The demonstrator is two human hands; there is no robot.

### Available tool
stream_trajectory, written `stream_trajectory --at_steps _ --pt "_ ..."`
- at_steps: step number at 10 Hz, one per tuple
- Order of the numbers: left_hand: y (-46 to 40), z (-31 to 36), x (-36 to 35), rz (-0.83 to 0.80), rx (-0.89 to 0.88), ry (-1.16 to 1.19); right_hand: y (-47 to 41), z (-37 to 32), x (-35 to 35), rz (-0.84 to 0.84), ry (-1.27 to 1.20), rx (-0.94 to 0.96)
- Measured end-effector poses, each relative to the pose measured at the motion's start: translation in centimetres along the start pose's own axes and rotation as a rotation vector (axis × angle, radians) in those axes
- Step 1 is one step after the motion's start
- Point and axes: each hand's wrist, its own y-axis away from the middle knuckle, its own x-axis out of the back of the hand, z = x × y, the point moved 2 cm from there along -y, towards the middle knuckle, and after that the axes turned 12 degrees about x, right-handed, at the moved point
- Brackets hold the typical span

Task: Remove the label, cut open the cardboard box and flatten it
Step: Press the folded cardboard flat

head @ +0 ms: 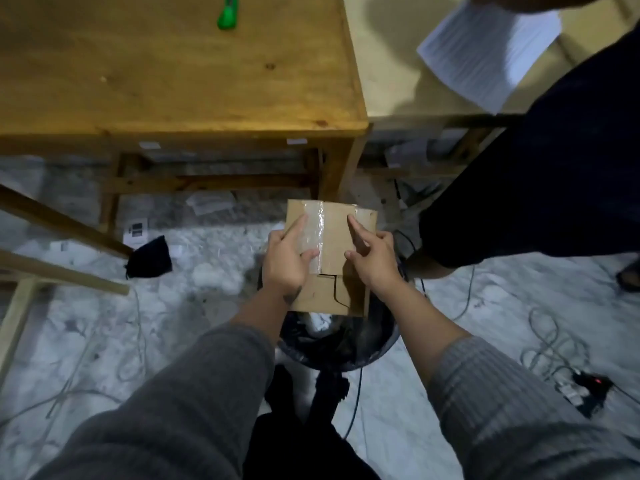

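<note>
Left hand (pixel 287 258): grips the cardboard box (pixel 332 251) at its left edge, thumb on glossy clear tape (pixel 313 233).
Right hand (pixel 372 256): fingers spread, touching the matte brown face.
Box: flat, held over a black-lined bin (pixel 341 344).
Worktop (pixel 173 71): varnished wood; green cutter (pixel 228 16) near its far edge.

I saw a wooden table (pixel 180 74) filling the upper left, its lower rails above a pale marbled floor (pixel 214 265). Right of the table stood a lighter bench (pixel 388 74). Below the table, loose cables (pixel 554 344) trailed over the floor, paper scraps (pixel 207 202) lay under its front rail, and a dark bin (pixel 346 344) sat nearer me.
</note>
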Motion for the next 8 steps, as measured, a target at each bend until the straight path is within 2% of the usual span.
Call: stream_trajectory --at_steps 3,5,6,7,8 --pt "-8.6 -12.7 -13.5 -0.177 0.046 -0.228 -3.7 18.1 -9.0 0.027 0.061 -0.129" --pt "-14.7 -21.8 -21.7 -0.257 0.167 -0.247 -7.8 30.0 -16.6 0.018 0.044 -0.186" --pt "-16.5 -23.5 -23.7 -0.347 0.147 -0.338 -9.0 33.0 -18.5 -0.079 0.067 -0.273" --pt "-16.6 -23.2 -23.8 -0.384 0.166 -0.446 -9.3 33.3 -18.8 -0.165 0.070 -0.313" --pt "-15.3 -20.0 -21.6 -0.364 0.178 -0.471 -8.9 29.7 -17.2 -0.210 0.067 -0.298"
